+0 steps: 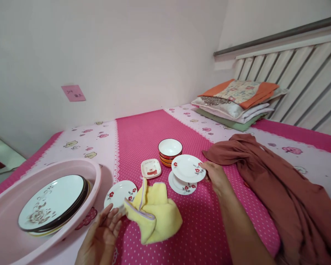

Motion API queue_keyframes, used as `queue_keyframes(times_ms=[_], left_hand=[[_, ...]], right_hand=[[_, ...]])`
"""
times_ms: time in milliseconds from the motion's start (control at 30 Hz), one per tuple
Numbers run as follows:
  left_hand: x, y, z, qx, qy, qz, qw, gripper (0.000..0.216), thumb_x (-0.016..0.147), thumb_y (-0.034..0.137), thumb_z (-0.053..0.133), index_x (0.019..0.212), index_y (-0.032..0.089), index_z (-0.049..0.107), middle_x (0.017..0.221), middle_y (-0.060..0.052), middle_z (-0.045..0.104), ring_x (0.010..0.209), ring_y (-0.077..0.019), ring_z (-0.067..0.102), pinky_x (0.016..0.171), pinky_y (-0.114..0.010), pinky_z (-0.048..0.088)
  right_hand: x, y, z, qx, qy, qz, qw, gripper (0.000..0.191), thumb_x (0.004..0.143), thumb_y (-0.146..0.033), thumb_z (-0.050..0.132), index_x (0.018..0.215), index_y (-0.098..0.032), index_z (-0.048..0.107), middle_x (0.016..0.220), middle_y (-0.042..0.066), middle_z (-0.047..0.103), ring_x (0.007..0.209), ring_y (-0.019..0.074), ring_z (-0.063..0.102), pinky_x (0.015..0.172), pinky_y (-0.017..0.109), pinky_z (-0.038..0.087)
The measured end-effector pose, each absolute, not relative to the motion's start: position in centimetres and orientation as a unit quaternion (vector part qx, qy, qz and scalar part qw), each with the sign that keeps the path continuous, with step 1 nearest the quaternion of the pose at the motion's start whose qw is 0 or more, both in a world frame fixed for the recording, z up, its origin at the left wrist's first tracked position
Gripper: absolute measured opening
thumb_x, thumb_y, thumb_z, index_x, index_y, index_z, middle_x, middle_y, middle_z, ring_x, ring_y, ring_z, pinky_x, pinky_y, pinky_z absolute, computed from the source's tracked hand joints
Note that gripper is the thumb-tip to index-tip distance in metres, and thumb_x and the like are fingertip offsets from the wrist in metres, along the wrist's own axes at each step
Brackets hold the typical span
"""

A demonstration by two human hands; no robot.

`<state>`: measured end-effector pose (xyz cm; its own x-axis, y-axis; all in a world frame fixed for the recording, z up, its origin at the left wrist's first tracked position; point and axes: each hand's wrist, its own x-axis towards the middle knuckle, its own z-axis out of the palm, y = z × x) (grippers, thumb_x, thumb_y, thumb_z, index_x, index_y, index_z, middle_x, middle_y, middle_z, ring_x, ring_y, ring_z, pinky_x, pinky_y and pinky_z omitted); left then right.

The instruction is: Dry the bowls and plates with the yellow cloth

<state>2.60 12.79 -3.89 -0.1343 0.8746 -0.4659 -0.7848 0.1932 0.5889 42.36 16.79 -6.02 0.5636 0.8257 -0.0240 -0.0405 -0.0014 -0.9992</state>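
My right hand (213,175) grips the right rim of a white plate with red flowers (188,167), held over a matching plate (182,184) on the pink bedspread. Palm up and fingers loosely apart, my left hand (103,230) is beside another flowered plate (120,193); whether it touches that plate I cannot tell. A crumpled yellow cloth (161,217) with a purple edge lies between my hands and covers part of the left plate's right edge. Behind the cloth are a small square dish (151,168) and a stack of bowls (170,148), white inside.
A pink basin (95,180) at the left holds stacked large plates (53,200). A brown-red garment (260,176) is spread at the right. Folded cushions and cloths (237,99) are piled at the back right, near a white radiator (289,70). The wall (143,55) rises behind.
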Motion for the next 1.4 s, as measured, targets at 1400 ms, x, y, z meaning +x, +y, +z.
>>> queue_keyframes(times_ms=[1400], left_hand=[[1.1,13.6,-5.2,0.048,0.466,0.624,0.625,0.031,0.098,0.007,0.047,0.095,0.016,0.077,0.095,-0.009,0.083,0.080,-0.0208,0.081,0.069,-0.032,0.069]], right_hand=[[43.6,18.8,-12.9,-0.749,-0.423,0.310,0.405,0.018,0.101,-0.031,0.071,0.108,-0.014,0.070,0.103,0.004,0.073,0.085,0.0169,0.072,0.075,0.033,0.062]])
